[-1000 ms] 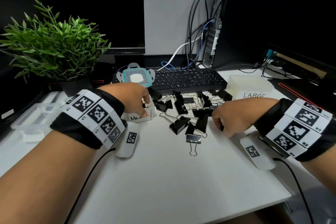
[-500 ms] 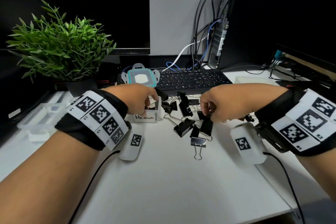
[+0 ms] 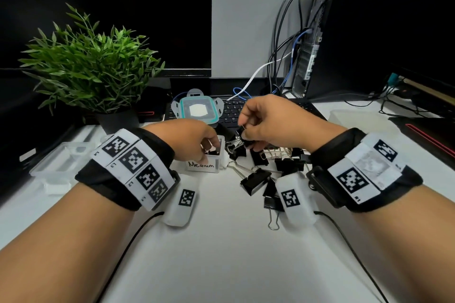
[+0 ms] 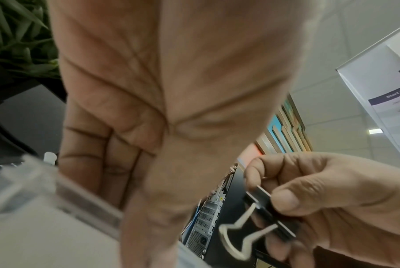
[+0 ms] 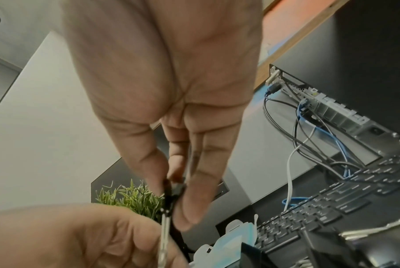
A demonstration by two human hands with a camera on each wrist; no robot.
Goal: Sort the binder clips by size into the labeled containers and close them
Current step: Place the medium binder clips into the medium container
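Note:
A small clear container labeled "Medium" [image 3: 200, 165] stands on the white desk, and my left hand [image 3: 211, 146] grips its rim, with the fingers behind its clear wall [image 4: 84, 204]. My right hand [image 3: 246, 131] pinches one black binder clip [image 3: 242, 137] between thumb and fingers, in the air just right of the container's top. In the left wrist view this clip [image 4: 268, 208] hangs with its silver wire handles down. The right wrist view shows the same clip [image 5: 171, 195] edge-on. A pile of black binder clips [image 3: 256, 179] lies on the desk under my right wrist.
A lid with a teal rim [image 3: 198, 109] lies on the keyboard [image 3: 234, 112]. A clear container [image 3: 357, 118] sits at the right and clear containers [image 3: 61, 165] at the left. A potted plant [image 3: 91, 74], a monitor and a computer tower [image 3: 369, 32] with cables stand behind.
My right hand took a binder clip from the pile, lifted it and carried it left toward the Medium container. My left hand stayed on the container.

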